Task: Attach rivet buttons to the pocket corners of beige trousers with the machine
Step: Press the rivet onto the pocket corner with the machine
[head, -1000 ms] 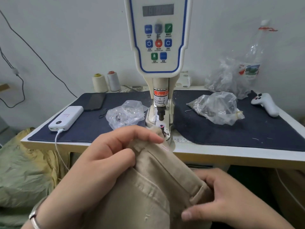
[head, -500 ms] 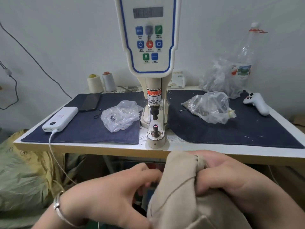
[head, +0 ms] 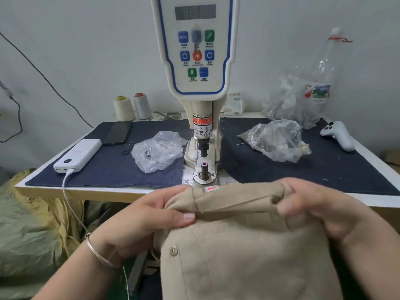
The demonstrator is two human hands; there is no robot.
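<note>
The beige trousers (head: 249, 245) hang in front of the table edge, held up by both hands. My left hand (head: 149, 215) pinches the waistband at its left end, thumb on top. My right hand (head: 320, 208) grips the bunched waistband at the right. A metal rivet button (head: 173, 250) sits on the fabric below my left hand. A small red-marked sticker (head: 211, 189) shows on the top fold. The rivet machine (head: 200, 83) stands behind, its lower die post (head: 204, 169) bare and just beyond the trousers.
Clear bags of metal parts lie left (head: 158, 150) and right (head: 277, 141) of the machine on dark blue cloth (head: 129, 169). A white power bank (head: 78, 154) with cable, a phone (head: 118, 133), thread cones (head: 132, 107), a white controller (head: 338, 135) and a plastic bottle (head: 324, 70) stand around.
The trousers came off the die post and down below the table edge, then were turned and lifted again. Both hands now hold the waistband stretched just before the post.
</note>
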